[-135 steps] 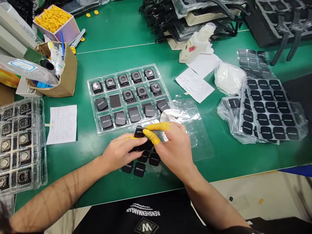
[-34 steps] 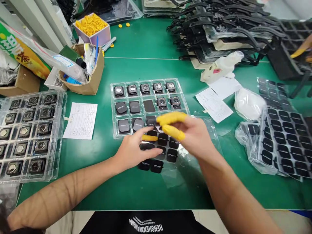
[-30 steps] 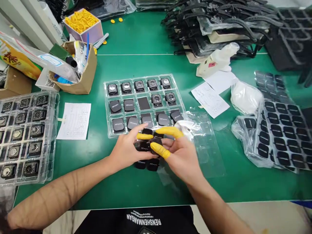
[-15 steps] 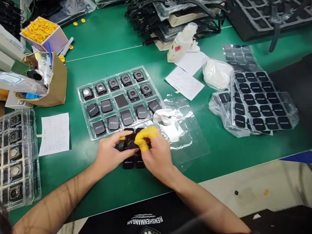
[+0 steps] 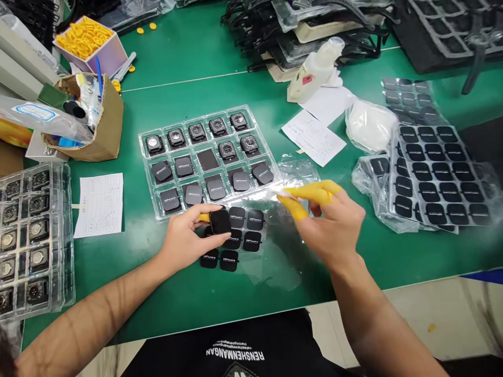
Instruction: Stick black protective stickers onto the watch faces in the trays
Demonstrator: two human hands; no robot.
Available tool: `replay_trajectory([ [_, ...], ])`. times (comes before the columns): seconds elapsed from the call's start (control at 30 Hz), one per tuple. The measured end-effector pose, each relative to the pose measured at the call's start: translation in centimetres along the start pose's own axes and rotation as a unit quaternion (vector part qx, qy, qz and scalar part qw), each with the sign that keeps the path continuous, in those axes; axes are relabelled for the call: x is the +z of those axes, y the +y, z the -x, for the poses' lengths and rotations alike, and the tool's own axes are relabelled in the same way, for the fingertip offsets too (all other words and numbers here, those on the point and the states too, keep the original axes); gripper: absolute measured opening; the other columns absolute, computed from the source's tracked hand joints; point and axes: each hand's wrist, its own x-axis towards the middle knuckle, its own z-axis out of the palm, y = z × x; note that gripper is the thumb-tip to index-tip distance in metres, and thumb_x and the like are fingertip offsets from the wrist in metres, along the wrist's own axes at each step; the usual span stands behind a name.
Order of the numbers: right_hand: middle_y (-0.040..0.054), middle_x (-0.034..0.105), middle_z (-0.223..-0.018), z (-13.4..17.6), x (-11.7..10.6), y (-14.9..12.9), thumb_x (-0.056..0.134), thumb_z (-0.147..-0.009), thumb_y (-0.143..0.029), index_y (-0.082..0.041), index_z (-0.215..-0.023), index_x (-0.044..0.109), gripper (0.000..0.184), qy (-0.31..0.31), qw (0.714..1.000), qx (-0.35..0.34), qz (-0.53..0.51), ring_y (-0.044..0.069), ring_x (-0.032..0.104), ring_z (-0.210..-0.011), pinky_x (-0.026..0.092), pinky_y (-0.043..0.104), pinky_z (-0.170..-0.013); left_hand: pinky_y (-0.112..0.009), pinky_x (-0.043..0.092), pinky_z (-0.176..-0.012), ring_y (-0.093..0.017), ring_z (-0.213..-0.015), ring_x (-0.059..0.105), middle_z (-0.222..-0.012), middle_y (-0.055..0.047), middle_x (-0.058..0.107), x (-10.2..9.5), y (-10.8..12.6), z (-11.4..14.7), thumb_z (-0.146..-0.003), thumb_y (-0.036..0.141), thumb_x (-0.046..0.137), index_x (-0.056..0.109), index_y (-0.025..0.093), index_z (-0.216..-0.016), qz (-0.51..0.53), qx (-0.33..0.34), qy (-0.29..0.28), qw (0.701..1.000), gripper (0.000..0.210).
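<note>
the left hand (image 5: 188,235), at the centre of the frame, is curled round a small dark watch (image 5: 220,221), fingers and thumb gripping its edges with the black face turned up. to its right, the right hand (image 5: 326,214) pinches what looks like a white cloth (image 5: 283,190) between yellow-covered fingertips; the cloth is blurred, so its folds cannot be told. it is near the clear plastic sheet (image 5: 312,173), but whether they touch is unclear.

the watch is above the sticker sheet (image 5: 251,230) and just below the clear tray (image 5: 146,175) — a drop seems the plainest risk. if the left hand's edge grip slackened, or the cloth pushed too hard on one side, the watch could fall onto the stickers or knock the tray's near rim. the squares with white lettering (image 5: 170,200) in the tray's lower rows, some lying askew, might then shift further.

the thumb lies close to the glass, so bare skin could leave a smudge. grit caught in the cloth might scratch it — and a trailing corner could snag the plastic sheet and drag the stickers with it.
</note>
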Motion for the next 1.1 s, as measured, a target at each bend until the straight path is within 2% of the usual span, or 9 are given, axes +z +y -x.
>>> replay_trajectory([
  [0.07,0.0007,0.076,-0.088,-0.2,0.5,-2.2,0.081,-0.095,-0.025,-0.029,-0.101,0.077,0.008,-0.051,0.992,-0.070,-0.093,0.016,0.070,-0.073,0.056,0.031,-0.063,-0.046,0.072,-0.096,-0.028,-0.098,0.084,-0.109,-0.006,0.085,0.0,-0.1,0.0,-0.074,0.028,0.094,0.077,0.023,-0.115,0.000,0.001,-0.004,1.000,0.044],
  [0.13,0.0013,0.076,-0.089,-0.4,1.5,-4.2,0.073,-0.100,-0.027,-0.029,-0.100,0.076,0.003,-0.110,0.980,-0.117,-0.118,0.016,0.070,-0.073,0.056,0.029,-0.061,-0.043,0.072,-0.089,-0.028,-0.094,0.084,-0.109,-0.007,0.085,-0.1,-0.2,0.0,-0.072,0.028,0.095,0.078,0.024,-0.114,-0.005,0.003,-0.009,1.000,0.045],
  [0.37,0.0034,0.074,-0.086,0.0,4.1,-5.5,0.075,-0.100,-0.029,-0.027,-0.099,0.075,0.002,-0.122,0.983,-0.050,-0.130,0.019,0.071,-0.075,0.056,0.031,-0.065,-0.041,0.072,-0.092,-0.027,-0.096,0.084,-0.111,-0.006,0.085,-0.1,-0.2,0.1,-0.076,0.024,0.091,0.076,0.019,-0.118,-0.010,-0.004,-0.012,1.000,0.045],
  [0.47,0.0103,0.077,-0.095,-0.2,3.5,-4.9,0.069,-0.102,-0.029,-0.022,-0.100,0.077,0.011,-0.087,0.996,0.017,-0.033,0.025,0.072,-0.086,0.056,0.038,-0.073,-0.041,0.073,-0.091,-0.027,-0.095,0.084,-0.109,-0.006,0.085,0.0,-0.2,0.0,-0.075,0.028,0.093,0.076,0.019,-0.116,-0.004,-0.006,-0.005,1.000,0.045],
  [0.57,0.0203,0.074,-0.118,0.3,1.7,-3.8,0.071,-0.100,-0.038,-0.016,-0.119,0.076,0.030,-0.035,0.990,0.072,0.115,0.036,0.068,-0.110,0.055,0.056,-0.093,-0.042,0.073,-0.095,-0.026,-0.098,0.084,-0.110,-0.006,0.085,0.1,-0.2,0.1,-0.076,0.031,0.094,0.076,0.020,-0.116,0.010,0.000,0.006,1.000,0.045],
  [0.63,0.0186,0.073,-0.124,1.2,0.5,-3.3,0.074,-0.097,-0.047,-0.019,-0.131,0.072,0.044,-0.087,0.988,0.111,0.069,0.037,0.067,-0.116,0.056,0.059,-0.097,-0.041,0.073,-0.093,-0.025,-0.095,0.084,-0.109,-0.006,0.086,0.1,-0.3,0.1,-0.076,0.029,0.095,0.077,0.021,-0.116,0.006,0.026,0.008,1.000,0.045],
  [0.73,0.0093,0.077,-0.110,2.8,0.0,-3.3,0.078,-0.093,-0.053,-0.028,-0.124,0.076,0.040,-0.161,0.954,0.240,-0.082,0.028,0.072,-0.097,0.062,0.048,-0.084,-0.038,0.073,-0.093,-0.023,-0.096,0.085,-0.109,-0.004,0.086,0.1,-0.5,0.2,-0.076,0.026,0.096,0.077,0.023,-0.118,0.003,0.067,0.014,0.998,0.047],
  [0.87,0.0051,0.077,-0.094,3.3,0.4,-3.7,0.081,-0.089,-0.056,-0.027,-0.106,0.079,0.033,-0.106,0.907,0.362,-0.187,0.022,0.071,-0.079,0.060,0.040,-0.075,-0.032,0.074,-0.086,-0.020,-0.092,0.084,-0.106,-0.002,0.086,0.1,-0.5,0.2,-0.075,0.023,0.097,0.077,0.027,-0.117,0.010,0.088,0.025,0.996,0.047],
  [1.1,0.0009,0.073,-0.080,3.0,0.4,-3.3,0.079,-0.089,-0.058,-0.025,-0.111,0.077,0.040,-0.111,0.886,0.396,-0.215,0.018,0.071,-0.074,0.058,0.032,-0.069,-0.032,0.074,-0.083,-0.021,-0.091,0.084,-0.106,-0.001,0.086,0.1,-0.3,0.3,-0.074,0.021,0.098,0.077,0.029,-0.118,0.002,0.075,0.033,0.997,0.050],
])
